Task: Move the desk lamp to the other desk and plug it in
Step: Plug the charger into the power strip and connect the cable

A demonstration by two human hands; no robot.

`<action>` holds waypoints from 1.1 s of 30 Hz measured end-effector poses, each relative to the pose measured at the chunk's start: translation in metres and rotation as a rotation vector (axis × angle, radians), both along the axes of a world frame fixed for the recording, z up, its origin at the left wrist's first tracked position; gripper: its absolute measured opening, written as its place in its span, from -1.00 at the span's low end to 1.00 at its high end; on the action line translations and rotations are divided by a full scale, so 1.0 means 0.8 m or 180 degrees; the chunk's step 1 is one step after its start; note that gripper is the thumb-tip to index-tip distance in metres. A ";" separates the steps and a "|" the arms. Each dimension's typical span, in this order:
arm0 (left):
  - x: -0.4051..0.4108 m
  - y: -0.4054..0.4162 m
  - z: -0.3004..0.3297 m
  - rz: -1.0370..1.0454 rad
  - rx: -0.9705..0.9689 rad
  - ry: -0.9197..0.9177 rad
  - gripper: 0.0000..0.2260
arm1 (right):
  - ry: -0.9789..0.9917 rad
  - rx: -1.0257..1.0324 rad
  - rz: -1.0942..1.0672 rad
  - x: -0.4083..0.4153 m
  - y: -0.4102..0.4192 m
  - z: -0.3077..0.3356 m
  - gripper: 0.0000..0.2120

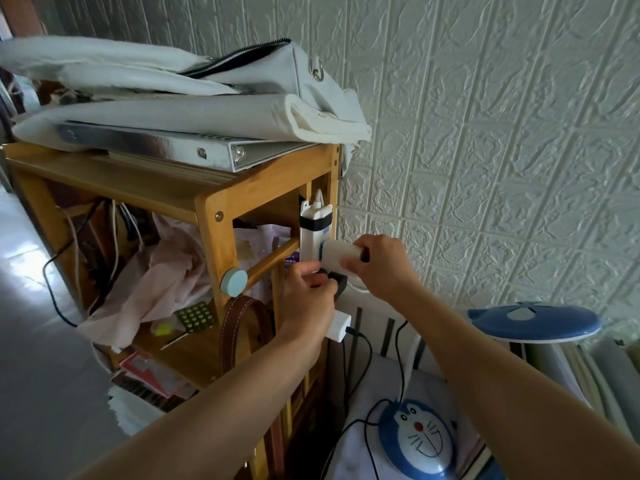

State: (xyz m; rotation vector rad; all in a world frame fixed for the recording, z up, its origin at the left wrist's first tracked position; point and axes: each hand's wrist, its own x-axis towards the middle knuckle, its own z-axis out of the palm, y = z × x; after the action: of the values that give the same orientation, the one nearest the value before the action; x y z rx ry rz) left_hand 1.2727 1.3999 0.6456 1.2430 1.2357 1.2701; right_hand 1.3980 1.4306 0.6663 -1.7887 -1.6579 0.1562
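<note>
The power strip [313,237] is strapped upright to the wooden shelf [214,216] post, so plugging in takes both hands. The right hand [379,263] has its fingers [349,263] closed around a white adapter [341,254] seated in the strip, likely steadying it. The left hand [308,299] pinches a dark plug [337,280] just below, at the strip's face. The desk lamp [415,434] stands on the bench [363,427] lower right, well apart from both hands, its cord [400,358] rising toward them
</note>
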 end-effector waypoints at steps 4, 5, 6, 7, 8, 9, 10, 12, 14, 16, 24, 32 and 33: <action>0.000 0.001 0.000 -0.0005 0.0069 0.0025 -0.75 | 0.0012 -0.0029 -0.0044 0.000 0.003 0.000 -0.75; 0.000 0.001 0.000 -0.0011 0.0081 0.0033 -0.75 | 0.0011 -0.0027 -0.0049 -0.001 0.004 0.000 -0.75; 0.000 0.002 0.000 -0.0015 0.0095 0.0052 -0.75 | 0.0003 -0.0026 -0.0060 -0.002 0.005 0.001 -0.76; 0.000 0.003 0.000 -0.0014 0.0102 0.0082 -0.75 | -0.0036 -0.0038 -0.0085 -0.005 0.006 0.001 -0.77; 0.000 0.004 0.000 -0.0005 0.0117 0.0126 -0.75 | -0.0122 -0.0049 -0.0120 -0.008 0.007 0.001 -0.79; -0.001 0.006 0.000 0.0002 0.0144 0.0177 -0.77 | -0.0224 -0.0047 -0.0157 -0.010 0.008 0.003 -0.79; -0.002 0.007 0.000 0.0005 0.0166 0.0212 -0.77 | -0.0306 -0.0040 -0.0184 -0.012 0.009 0.004 -0.79; -0.003 0.009 0.000 0.0002 0.0169 0.0210 -0.77 | -0.0390 -0.0020 -0.0227 -0.015 0.009 0.005 -0.79; -0.004 0.010 -0.001 -0.0003 0.0170 0.0193 -0.78 | -0.0365 0.0000 -0.0289 -0.017 0.007 0.004 -0.78; -0.002 0.010 -0.001 -0.0018 0.0165 0.0241 -0.77 | -0.0276 -0.0007 -0.0316 -0.019 0.004 0.004 -0.77; -0.002 0.004 0.001 -0.0147 0.0626 0.0949 -0.66 | -0.0120 -0.0209 0.0018 -0.007 -0.006 0.007 -0.52; 0.014 0.022 0.001 0.0129 0.2199 0.2697 -0.61 | 0.0418 -0.0368 -0.0010 0.044 -0.047 -0.007 -0.52; 0.016 0.025 0.002 0.0162 0.2357 0.2874 -0.61 | 0.0517 -0.0292 -0.0088 0.045 -0.048 -0.010 -0.56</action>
State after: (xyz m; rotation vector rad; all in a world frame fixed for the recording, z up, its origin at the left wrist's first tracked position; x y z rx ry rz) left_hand 1.2856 1.4199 0.6469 2.5206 1.4307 1.2785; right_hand 1.4338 1.3924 0.6584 -1.8145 -1.5322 0.3607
